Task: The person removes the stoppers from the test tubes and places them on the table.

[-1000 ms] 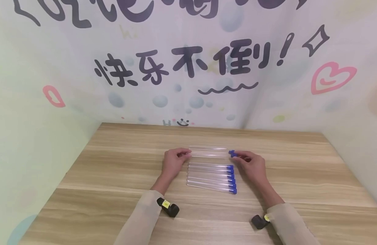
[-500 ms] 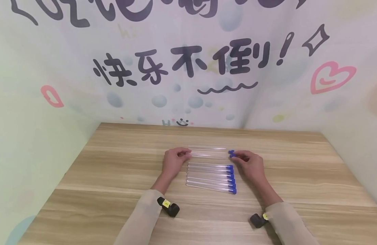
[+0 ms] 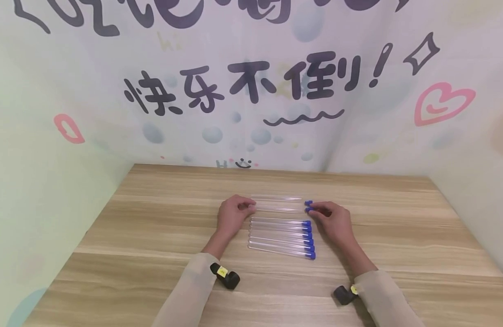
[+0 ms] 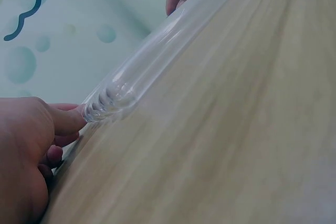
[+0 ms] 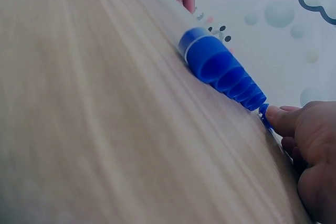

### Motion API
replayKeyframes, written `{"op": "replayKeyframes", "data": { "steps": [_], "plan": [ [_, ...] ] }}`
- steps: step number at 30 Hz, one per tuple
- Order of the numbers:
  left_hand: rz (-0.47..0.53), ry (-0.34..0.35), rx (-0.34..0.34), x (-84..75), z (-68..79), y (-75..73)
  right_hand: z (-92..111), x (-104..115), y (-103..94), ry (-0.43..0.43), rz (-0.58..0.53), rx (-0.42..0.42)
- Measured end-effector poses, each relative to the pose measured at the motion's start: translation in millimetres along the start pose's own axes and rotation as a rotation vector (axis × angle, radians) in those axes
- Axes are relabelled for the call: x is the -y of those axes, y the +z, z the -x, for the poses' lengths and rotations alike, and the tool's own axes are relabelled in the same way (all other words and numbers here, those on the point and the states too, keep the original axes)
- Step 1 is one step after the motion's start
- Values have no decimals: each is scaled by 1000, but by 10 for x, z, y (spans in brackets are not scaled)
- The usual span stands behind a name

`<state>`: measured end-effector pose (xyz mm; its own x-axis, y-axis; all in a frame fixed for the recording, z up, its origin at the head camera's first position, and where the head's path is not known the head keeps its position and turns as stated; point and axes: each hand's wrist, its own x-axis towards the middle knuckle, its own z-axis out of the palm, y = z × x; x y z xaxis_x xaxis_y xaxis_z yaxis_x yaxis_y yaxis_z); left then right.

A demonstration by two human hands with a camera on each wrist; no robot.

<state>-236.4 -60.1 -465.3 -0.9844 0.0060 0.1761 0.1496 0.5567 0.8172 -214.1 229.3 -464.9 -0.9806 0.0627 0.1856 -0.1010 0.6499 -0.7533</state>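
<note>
In the head view my left hand [image 3: 234, 213] pinches the left end of an uncapped clear test tube [image 3: 278, 210]. A second uncapped tube [image 3: 278, 198] lies parallel just behind it. My right hand [image 3: 333, 221] pinches a small blue cap [image 3: 308, 210] between thumb and finger, slightly apart from that tube's right end. Another blue cap [image 3: 308, 203] sits right behind the pinched one. Toward me, a row of several blue-capped test tubes [image 3: 278, 234] lies side by side, their caps [image 5: 210, 66] large in the right wrist view. Rounded tube ends [image 4: 107, 103] show in the left wrist view.
Everything lies on a wood-grain table [image 3: 161, 290]. A white printed backdrop [image 3: 194, 145] with dark lettering stands behind its far edge. Black wrist cameras [image 3: 226, 276] sit at both cuffs.
The nearer uncapped tube has shifted slightly toward me, away from the one behind. The cap at my right fingers has likewise moved a little toward me and now shows apart from the other cap.
</note>
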Motion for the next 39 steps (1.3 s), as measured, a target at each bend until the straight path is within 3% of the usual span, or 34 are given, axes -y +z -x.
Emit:
{"op": "replayKeyframes", "data": {
  "steps": [15, 39],
  "plan": [
    [-11, -3, -3, -18, -7, -2, 12, 19, -15, 6, -12, 8],
    [-18, 14, -5, 14, -12, 10, 37, 12, -21, 31, -43, -75]
  ]
}}
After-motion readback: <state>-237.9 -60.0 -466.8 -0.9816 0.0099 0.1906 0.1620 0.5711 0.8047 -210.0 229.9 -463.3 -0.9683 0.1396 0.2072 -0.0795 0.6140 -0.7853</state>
